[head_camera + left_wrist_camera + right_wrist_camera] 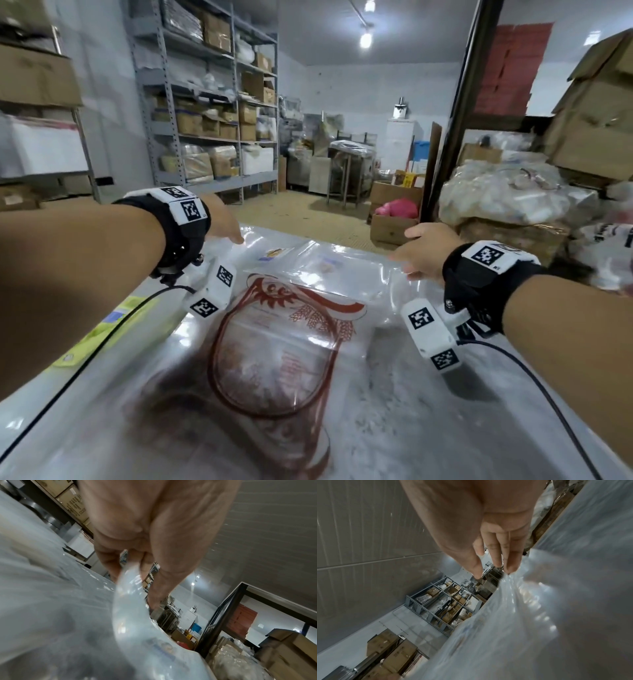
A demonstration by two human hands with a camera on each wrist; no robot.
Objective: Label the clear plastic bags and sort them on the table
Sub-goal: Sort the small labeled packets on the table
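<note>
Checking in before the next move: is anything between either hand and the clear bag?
Nothing visible. The left hand already pinches the clear bag at its far left corner, and the right hand has fingertips on its far right edge, both above the red-printed bag.

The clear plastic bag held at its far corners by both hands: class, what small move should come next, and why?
Probably lower the clear plastic bag flat onto the stack. The left hand pinches its far left corner, the right hand its far right corner, and a small printed label already shows near the left corner.
</note>
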